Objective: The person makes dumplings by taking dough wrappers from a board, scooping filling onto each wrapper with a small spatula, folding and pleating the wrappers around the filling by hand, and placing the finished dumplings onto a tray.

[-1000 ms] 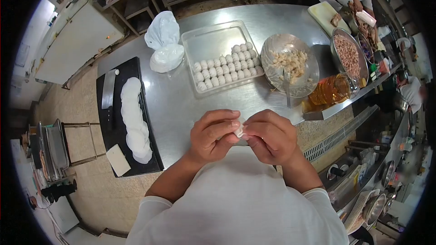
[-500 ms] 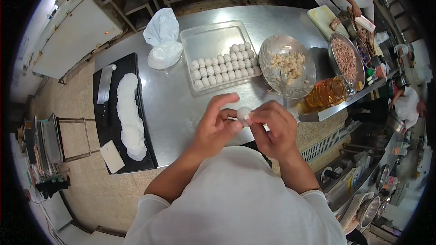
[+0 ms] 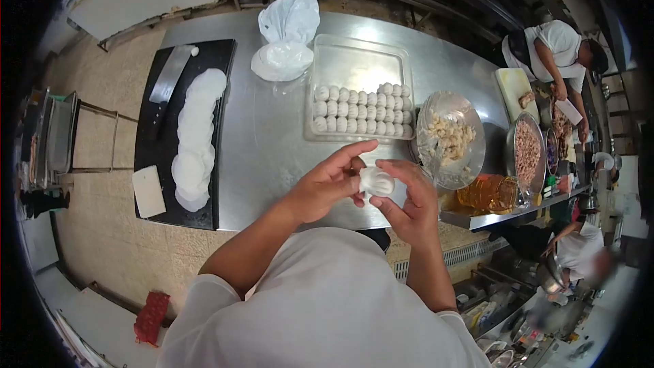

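A pleated white dumpling [image 3: 378,182] is held up in front of my chest, above the table's near edge. My left hand [image 3: 330,187] grips its left side between thumb and curled fingers, the index finger stretched out above. From the right, my right hand [image 3: 412,204] pinches it between thumb and fingertips. Just beyond is a clear plastic tray [image 3: 351,61] with several rows of similar dumplings in its nearer part. Right of the tray, a metal bowl [image 3: 471,117] holds pale filling [image 3: 449,138], with a utensil handle leaning over its near left side.
Left, overlapping round white wrappers [image 3: 194,133] lie on a black board [image 3: 163,157] with a cleaver [image 3: 170,75] and a white slab [image 3: 148,191]. Plastic bags [image 3: 286,24] lie behind. Right are a jug of amber liquid [image 3: 490,194], a bowl of chopped pinkish food [image 3: 527,150] and co-workers [image 3: 562,44].
The dumpling has turned in my hands, and its pleats now face me. My right fingers have spread wider around it. The view has swung, shifting the tray and bowl rightward.
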`<state>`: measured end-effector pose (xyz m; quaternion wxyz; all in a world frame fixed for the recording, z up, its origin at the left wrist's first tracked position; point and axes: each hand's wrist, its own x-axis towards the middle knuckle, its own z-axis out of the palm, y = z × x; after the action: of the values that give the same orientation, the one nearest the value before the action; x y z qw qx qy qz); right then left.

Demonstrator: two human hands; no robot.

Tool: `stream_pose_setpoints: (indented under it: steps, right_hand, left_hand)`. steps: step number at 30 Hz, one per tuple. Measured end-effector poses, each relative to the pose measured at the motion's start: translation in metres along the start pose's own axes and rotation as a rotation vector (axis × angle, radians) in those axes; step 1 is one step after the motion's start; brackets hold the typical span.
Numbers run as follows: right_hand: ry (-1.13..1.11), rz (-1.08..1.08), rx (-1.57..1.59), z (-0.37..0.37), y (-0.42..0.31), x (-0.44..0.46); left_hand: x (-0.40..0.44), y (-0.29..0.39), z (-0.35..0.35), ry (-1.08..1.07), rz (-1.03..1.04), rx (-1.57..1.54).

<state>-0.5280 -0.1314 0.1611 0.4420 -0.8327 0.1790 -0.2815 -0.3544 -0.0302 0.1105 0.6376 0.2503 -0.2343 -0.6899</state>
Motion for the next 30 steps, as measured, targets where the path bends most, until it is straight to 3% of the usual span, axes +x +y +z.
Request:
stream_pose_setpoints:
  steps: [2,4,7,14,16,17,19,20,22,23,25,26,28,29,30]
  right_hand:
    - [-0.015,0.060,-0.073,0.002,0.002,0.002]
    - [-0.096,0.081,-0.071,0.003,0.007,0.008]
    - [-0.154,0.087,-0.081,0.008,0.019,0.020]
    - [-0.347,0.291,-0.073,0.002,0.073,0.059]
    - [-0.296,0.410,0.114,-0.004,0.110,0.070]
    - [-0.298,0.416,0.110,-0.010,0.128,0.076]
    - [-0.219,0.535,-0.183,-0.021,0.158,0.097]
    - [-0.227,0.539,-0.188,-0.023,0.168,0.110]
    - [-0.208,0.806,-0.286,-0.023,0.181,0.139]
    - [-0.221,0.808,-0.291,-0.019,0.188,0.150]
    - [-0.174,0.440,-0.430,-0.010,0.201,0.167]
    - [-0.184,0.444,-0.429,-0.010,0.218,0.172]
    - [-0.485,0.172,-0.740,-0.012,0.245,0.178]
    - [-0.575,0.392,-0.711,-0.012,0.247,0.179]
    - [-0.581,0.387,-0.713,-0.013,0.249,0.181]
  left_hand:
    - [0.001,-0.003,-0.009,-0.005,0.009,0.037]
    - [0.005,-0.004,-0.015,0.010,0.035,0.365]
    - [0.010,-0.007,-0.024,0.132,0.056,0.389]
    - [0.040,-0.001,-0.066,0.147,-0.007,0.663]
    - [0.053,-0.007,-0.089,0.285,0.311,1.185]
    - [0.058,-0.007,-0.101,0.285,0.310,1.178]
    - [0.066,-0.002,-0.124,0.575,0.384,1.430]
    - [0.067,-0.002,-0.133,0.580,0.382,1.420]
    - [0.069,-0.004,-0.148,0.702,0.156,1.373]
    - [0.068,-0.005,-0.152,0.712,0.151,1.363]
    - [0.063,-0.009,-0.158,0.680,0.105,1.353]
    - [0.061,-0.010,-0.159,0.686,0.097,1.346]
    - [0.060,-0.013,-0.159,0.674,0.090,1.295]
    - [0.059,-0.013,-0.158,0.678,0.089,1.291]
    - [0.060,-0.014,-0.158,0.683,0.083,1.257]
